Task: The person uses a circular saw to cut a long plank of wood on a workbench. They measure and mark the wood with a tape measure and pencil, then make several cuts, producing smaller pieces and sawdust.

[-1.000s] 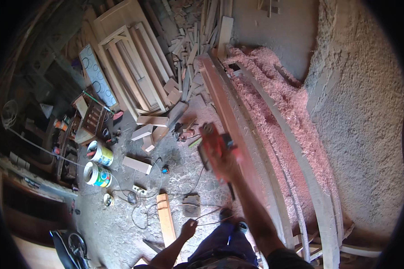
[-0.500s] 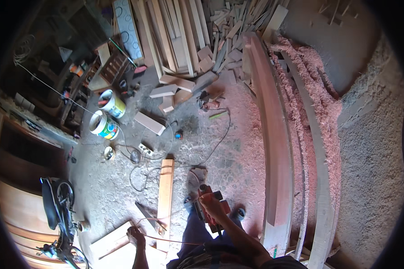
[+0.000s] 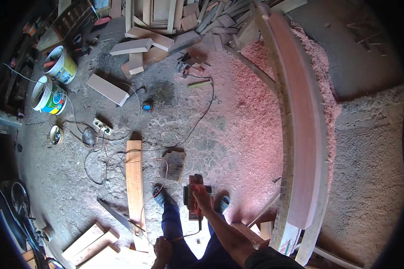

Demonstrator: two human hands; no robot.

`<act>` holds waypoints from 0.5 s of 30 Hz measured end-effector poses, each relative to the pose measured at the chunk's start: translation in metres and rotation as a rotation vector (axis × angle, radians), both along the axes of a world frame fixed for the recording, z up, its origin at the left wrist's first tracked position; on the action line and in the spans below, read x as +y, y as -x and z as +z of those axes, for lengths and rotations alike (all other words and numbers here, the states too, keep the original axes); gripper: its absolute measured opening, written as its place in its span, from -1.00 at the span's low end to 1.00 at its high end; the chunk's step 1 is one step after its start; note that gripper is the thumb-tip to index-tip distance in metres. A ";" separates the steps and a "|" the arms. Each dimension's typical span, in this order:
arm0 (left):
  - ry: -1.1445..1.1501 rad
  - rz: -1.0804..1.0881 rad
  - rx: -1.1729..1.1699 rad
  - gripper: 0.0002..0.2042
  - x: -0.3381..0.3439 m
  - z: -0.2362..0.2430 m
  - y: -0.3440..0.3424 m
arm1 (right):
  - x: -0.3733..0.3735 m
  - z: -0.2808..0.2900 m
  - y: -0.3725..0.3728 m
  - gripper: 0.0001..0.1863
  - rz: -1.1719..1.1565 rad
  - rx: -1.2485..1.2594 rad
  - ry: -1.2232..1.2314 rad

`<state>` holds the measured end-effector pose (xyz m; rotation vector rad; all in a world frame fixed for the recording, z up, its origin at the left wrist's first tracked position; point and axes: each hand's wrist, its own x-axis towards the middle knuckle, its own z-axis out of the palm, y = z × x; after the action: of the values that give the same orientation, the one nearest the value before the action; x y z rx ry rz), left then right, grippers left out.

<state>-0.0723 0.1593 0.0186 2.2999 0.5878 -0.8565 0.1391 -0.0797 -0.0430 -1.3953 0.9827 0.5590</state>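
Note:
My right hand point(image 3: 203, 198) is closed around the handle of a red and black electric hand planer point(image 3: 195, 181), held in the air in front of my legs. From its rear end the power cord point(image 3: 189, 234) runs to my left hand point(image 3: 163, 248), which is closed on it beside my left knee. To the right lies a long reddish plank point(image 3: 296, 112), resting on a pale timber support point(image 3: 285, 134). Neither hand touches the plank. Left of my feet, a light wooden board point(image 3: 134, 179) lies on the floor, with a handsaw point(image 3: 116, 215) beside its near end.
Pink wood shavings point(image 3: 256, 134) cover the floor beside the plank. Cables loop around a power strip point(image 3: 102, 125) at left, near two buckets point(image 3: 60, 65). Wood offcuts point(image 3: 141, 45) lie at the back. A motorcycle point(image 3: 20, 206) stands at the left edge.
The view has shifted, so floor objects appear farther left and the plank shows more broadly. The planer has turned in my right hand. My left hand has come closer to my leg, still on the cord.

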 end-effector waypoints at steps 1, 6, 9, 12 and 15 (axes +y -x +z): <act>-0.030 -0.028 -0.073 -0.75 0.001 -0.012 0.004 | 0.006 -0.015 -0.004 -0.79 -0.026 0.014 -0.010; -0.018 -0.150 -0.287 -0.69 0.008 -0.032 -0.010 | 0.032 -0.082 -0.019 -0.82 -0.087 0.044 -0.039; -0.028 -0.246 -0.275 -0.62 0.002 -0.029 -0.038 | 0.040 -0.112 -0.028 -0.79 -0.074 0.051 -0.021; 0.008 -0.331 -0.282 -0.55 -0.008 -0.035 -0.055 | 0.037 -0.157 -0.020 -0.78 -0.100 -0.027 0.069; -0.010 -0.403 -0.275 -0.50 -0.005 -0.058 -0.047 | 0.040 -0.185 -0.020 -0.84 -0.133 -0.008 -0.064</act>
<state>-0.0257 0.1541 -0.0398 2.5296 0.0054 -0.6921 0.1596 -0.0400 -0.2283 -1.2644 1.0336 0.4814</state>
